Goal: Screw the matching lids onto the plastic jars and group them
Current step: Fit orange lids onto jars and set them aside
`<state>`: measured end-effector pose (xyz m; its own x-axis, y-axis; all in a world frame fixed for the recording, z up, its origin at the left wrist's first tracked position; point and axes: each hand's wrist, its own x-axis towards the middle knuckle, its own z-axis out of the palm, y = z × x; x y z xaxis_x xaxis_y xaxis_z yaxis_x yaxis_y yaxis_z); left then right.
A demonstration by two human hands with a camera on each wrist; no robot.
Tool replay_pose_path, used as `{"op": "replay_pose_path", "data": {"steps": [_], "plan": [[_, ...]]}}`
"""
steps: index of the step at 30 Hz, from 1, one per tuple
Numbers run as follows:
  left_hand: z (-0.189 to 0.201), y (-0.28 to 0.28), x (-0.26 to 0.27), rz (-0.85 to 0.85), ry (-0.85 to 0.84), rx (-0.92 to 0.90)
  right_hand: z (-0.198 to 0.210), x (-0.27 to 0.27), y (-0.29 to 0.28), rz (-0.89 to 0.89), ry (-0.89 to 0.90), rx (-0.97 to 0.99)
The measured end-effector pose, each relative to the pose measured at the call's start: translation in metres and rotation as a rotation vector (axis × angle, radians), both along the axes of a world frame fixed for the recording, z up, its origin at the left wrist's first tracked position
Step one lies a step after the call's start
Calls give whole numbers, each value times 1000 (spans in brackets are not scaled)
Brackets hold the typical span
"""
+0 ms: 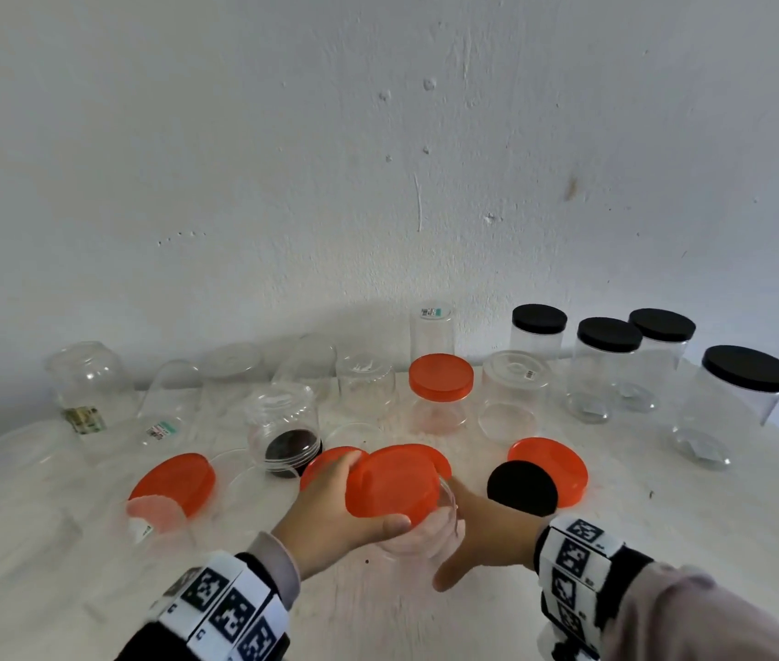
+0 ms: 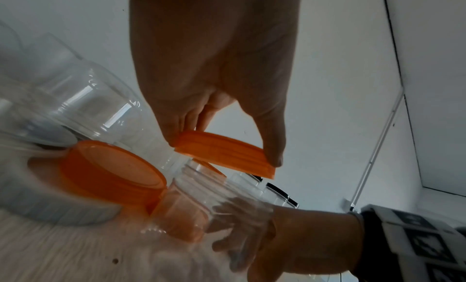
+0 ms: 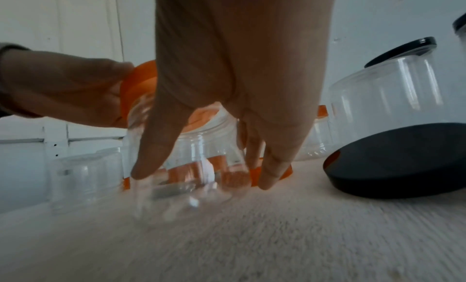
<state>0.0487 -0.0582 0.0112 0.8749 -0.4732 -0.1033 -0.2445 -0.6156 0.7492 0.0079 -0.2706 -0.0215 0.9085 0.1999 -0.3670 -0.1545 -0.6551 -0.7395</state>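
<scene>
A white wall (image 1: 378, 159) stood behind the pale surface (image 1: 640, 541). Near the front edge, my left hand (image 1: 330, 512) held an orange lid (image 1: 394, 481) by its rim, thumb and fingers curled round it, tilted just above a clear jar (image 2: 209, 202). My right hand (image 1: 487, 531) wrapped its grip round that jar's side, and the jar stood on the surface. A loose black lid (image 1: 522, 489) lay beside my right hand. Four jars with black lids (image 1: 609, 334) stood together by the back right corner.

Orange lid (image 1: 394, 481) tilted over clear jar (image 1: 418, 536), not seated yet
</scene>
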Motion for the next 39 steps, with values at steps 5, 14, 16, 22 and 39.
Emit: {"op": "replay_pose_path", "data": {"steps": [5, 14, 16, 22, 39], "plan": [[-6, -9, -9, -33, -67, 76, 2, -1, -2, -30, 50, 44], [-18, -16, -11, -64, -137, 107, -6, 0, -3, -84, 97, -3], [-20, -16, -11, -59, -143, 105, -7, 1, -3, -82, 100, -10], [-28, -10, -11, -85, -109, 22, 4, 0, -6, -31, 120, -91], [-65, 6, 1, -96, 195, -254, 58, 29, 45, 293, -28, -601]]}}
